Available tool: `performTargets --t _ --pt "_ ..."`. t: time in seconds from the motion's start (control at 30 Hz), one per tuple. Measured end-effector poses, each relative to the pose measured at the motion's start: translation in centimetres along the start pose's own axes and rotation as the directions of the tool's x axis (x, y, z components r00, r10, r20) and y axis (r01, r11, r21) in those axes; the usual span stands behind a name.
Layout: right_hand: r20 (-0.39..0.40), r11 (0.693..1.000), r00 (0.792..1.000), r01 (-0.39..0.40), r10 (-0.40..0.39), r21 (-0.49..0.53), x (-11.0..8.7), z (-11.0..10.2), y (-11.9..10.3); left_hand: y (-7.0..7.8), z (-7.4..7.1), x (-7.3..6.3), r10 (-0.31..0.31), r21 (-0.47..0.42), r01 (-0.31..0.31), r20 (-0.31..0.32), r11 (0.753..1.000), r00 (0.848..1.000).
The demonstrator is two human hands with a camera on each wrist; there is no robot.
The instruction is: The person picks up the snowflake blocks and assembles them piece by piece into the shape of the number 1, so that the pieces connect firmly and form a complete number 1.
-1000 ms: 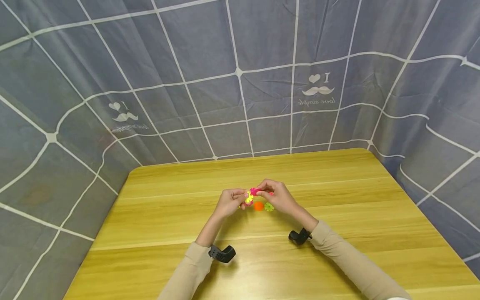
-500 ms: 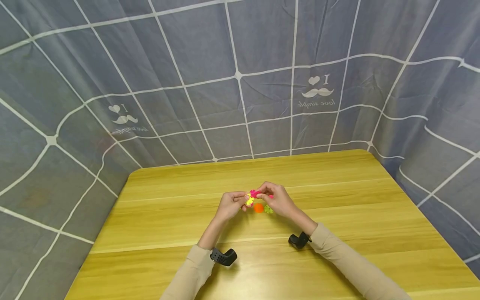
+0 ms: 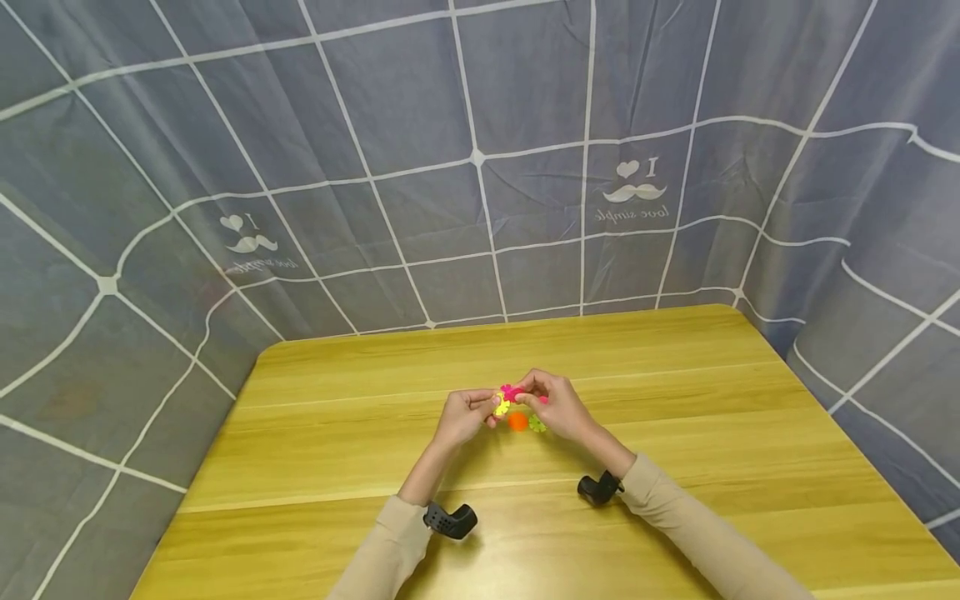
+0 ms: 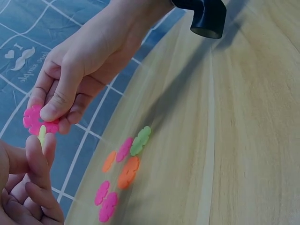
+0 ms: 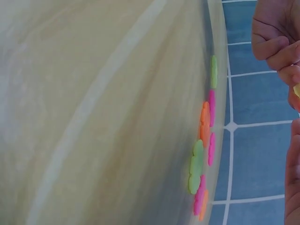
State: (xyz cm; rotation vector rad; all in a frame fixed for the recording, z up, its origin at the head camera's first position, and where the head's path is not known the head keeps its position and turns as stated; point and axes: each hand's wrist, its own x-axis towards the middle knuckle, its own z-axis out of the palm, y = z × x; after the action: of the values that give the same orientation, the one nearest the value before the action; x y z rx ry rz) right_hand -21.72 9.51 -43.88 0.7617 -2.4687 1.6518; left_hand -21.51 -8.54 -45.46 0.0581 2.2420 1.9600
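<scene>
My left hand pinches a yellow flower-shaped plastic disc between thumb and fingers. Thumb and fingertips of my right hand pinch a similar pink disc. Both are held up over the table, and in the left wrist view the yellow disc stands edge-on at the notched rim of the pink disc. Fingers hide parts of both. In the right wrist view only a sliver of the yellow disc shows, at the right border.
More flower discs lie on the wooden table below my hands: an orange disc, a green disc, a pink disc and several others close together. Behind the table hangs a grey curtain with white lines.
Both hands keep their pinch on the two discs and stay close together. The yellow disc has turned slightly against the pink one, and the head view has tilted a little upward.
</scene>
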Motion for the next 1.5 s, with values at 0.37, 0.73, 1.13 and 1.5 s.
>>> performTargets --t 0.37,0.73,1.13,1.5 --pt "0.004 1.0 1.0 0.017 -0.017 -0.012 -0.3 0.1 -0.4 0.9 -0.1 -0.9 0.008 -0.005 -0.008 0.035 1.0 0.999" --pt "0.121 0.997 0.993 0.014 -0.005 -0.078 1.3 -0.3 3.2 -0.8 -0.5 -0.2 0.021 0.009 -0.021 0.087 1.0 0.996" --pt "0.066 0.996 0.998 0.012 -0.006 -0.089 1.6 0.6 2.9 -0.9 -1.6 -0.4 0.117 0.083 -0.125 0.086 0.989 0.989" --pt "0.039 0.998 0.999 -0.005 0.008 -0.068 2.4 1.9 2.2 -0.9 -2.5 -0.6 0.07 0.095 -0.074 0.051 0.993 0.996"
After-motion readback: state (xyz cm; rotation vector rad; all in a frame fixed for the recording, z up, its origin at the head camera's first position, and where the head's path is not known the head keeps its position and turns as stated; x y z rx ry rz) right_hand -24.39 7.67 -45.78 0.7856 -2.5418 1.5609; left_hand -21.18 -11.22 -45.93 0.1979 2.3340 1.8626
